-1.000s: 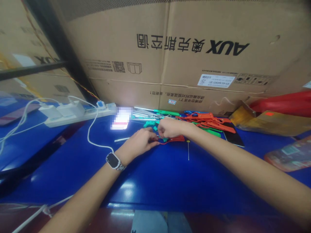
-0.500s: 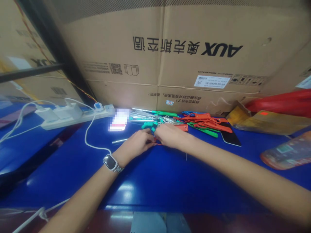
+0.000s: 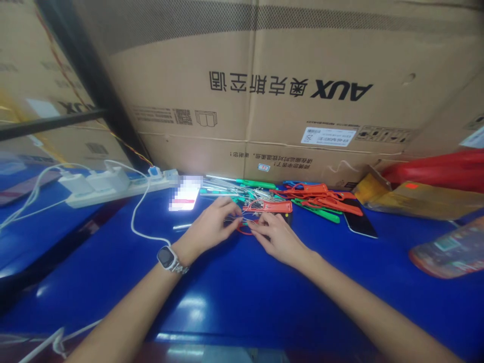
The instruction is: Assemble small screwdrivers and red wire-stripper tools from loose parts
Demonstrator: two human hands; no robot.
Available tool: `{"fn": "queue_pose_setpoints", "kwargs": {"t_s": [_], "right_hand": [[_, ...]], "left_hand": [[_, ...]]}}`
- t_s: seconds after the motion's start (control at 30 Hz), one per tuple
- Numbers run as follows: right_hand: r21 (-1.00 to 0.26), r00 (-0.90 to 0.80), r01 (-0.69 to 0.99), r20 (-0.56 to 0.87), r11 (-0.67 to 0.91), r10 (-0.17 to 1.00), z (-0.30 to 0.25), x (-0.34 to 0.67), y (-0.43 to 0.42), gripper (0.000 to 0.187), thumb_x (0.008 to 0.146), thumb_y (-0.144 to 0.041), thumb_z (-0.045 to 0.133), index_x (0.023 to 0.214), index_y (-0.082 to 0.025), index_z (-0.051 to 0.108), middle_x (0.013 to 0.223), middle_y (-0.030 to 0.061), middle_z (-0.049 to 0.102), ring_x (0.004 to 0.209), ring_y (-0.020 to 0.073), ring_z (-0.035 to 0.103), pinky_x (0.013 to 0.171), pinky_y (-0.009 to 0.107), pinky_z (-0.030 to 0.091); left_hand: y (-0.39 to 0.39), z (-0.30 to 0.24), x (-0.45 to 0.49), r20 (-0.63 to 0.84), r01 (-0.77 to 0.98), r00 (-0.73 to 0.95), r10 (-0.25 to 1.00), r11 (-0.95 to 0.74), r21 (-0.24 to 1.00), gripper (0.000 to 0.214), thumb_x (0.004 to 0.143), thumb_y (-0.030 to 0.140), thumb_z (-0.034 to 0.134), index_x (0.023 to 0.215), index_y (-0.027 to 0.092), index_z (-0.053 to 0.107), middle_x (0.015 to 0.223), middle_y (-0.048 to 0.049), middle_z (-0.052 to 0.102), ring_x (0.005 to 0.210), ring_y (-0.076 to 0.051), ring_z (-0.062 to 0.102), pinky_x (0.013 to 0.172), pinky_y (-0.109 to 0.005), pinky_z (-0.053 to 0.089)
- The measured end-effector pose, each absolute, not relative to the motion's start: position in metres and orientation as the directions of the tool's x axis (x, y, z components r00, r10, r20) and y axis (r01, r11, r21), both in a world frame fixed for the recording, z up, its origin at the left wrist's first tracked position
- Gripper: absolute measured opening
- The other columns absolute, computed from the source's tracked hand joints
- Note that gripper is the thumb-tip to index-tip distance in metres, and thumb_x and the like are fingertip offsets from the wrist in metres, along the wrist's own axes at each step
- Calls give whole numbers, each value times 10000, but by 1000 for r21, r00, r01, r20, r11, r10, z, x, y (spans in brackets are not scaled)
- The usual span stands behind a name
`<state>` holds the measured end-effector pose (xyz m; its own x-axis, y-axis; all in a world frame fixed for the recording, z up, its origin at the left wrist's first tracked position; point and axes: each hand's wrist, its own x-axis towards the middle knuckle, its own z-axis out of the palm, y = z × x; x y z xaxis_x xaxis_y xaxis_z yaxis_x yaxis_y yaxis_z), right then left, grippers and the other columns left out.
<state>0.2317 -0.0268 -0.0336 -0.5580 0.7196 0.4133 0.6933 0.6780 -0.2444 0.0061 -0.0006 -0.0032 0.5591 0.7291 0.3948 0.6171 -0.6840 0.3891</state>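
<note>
Both of my hands meet on the blue table in front of a pile of thin tools. My left hand (image 3: 212,227), with a watch (image 3: 166,258) on its wrist, curls its fingers into a pinch at a small red loop (image 3: 245,230) lying between the hands. My right hand (image 3: 278,237) lies low on the table with fingers stretched toward the same red loop, touching it. A red plastic handle (image 3: 270,206) sits just behind the fingertips. Thin metal rods (image 3: 223,184) with green (image 3: 257,183) and red handles (image 3: 313,191) are heaped behind.
A big cardboard box (image 3: 264,91) walls off the back. A lit phone (image 3: 184,194) lies left of the pile, a dark phone (image 3: 359,222) right of it. A white power strip (image 3: 102,189) with chargers and a cable (image 3: 139,222) is at left. Packets (image 3: 446,247) lie at right.
My right hand has drawn back toward me and flattened, uncovering the red handle. My left hand stays pinched at the red loop. The view has shifted slightly.
</note>
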Motion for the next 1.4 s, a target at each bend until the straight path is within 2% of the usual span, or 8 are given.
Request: {"fn": "queue_pose_setpoints", "kwargs": {"t_s": [0.07,0.13,0.23,0.37,0.63,0.73,0.97,1.4], "right_hand": [[-294,-548,671,421,680,723,-37,231,-25,265,983,-239,515,1138,-197,725,853,63,596,791,174,506,749,322,387],[-366,-528,646,420,670,739,-38,230,-24,233,964,-212,547,1103,-189,731,845,57,607,802,171,529,767,322,400],[-504,-464,622,379,599,801,-36,230,-22,191,915,-184,613,1074,-186,718,809,31,623,762,158,553,747,306,416],[-640,-378,595,312,487,872,-33,229,-22,261,855,-164,666,1115,-173,655,709,-22,614,649,133,536,678,274,421],[-538,-439,613,375,578,816,-34,229,-21,157,897,-198,627,1006,-184,739,791,31,629,724,152,557,705,287,435],[-544,-449,611,359,574,818,-33,229,-22,130,884,-179,637,972,-177,733,760,21,613,709,149,542,696,283,423],[-555,-463,605,337,570,820,-28,227,-22,88,878,-154,634,917,-178,708,683,-15,553,661,132,497,664,264,382],[-549,-478,601,336,581,812,-27,228,-23,108,902,-190,619,946,-189,718,705,-2,578,676,137,511,657,268,385]], "left_hand": [[2,-5,8,402,621,566,719,-693,366,188,937,257,563,1085,179,646,1055,-75,639,1030,-231,567,915,-384,470],[4,-8,9,334,613,611,717,-696,373,206,943,249,562,1116,191,658,1070,-74,656,1021,-227,582,916,-378,472],[6,-11,10,236,616,635,736,-666,421,209,967,235,522,1051,202,711,971,-63,667,898,-194,618,817,-320,493],[6,-11,9,228,617,633,740,-660,428,217,961,221,533,1007,199,744,931,-62,649,823,-171,623,757,-290,487],[-1,-7,7,193,645,665,722,-685,339,231,953,199,515,926,179,744,936,-75,628,873,-197,609,790,-323,486],[0,-9,7,205,622,652,730,-670,405,180,939,203,545,945,178,724,951,-66,617,882,-192,605,801,-322,485],[8,-20,10,221,540,555,802,-550,637,93,897,245,624,870,171,674,880,-26,589,719,-132,576,678,-266,475],[10,-17,8,190,516,577,794,-535,669,133,897,243,615,828,163,695,820,-26,625,693,-133,574,661,-261,472]]}}
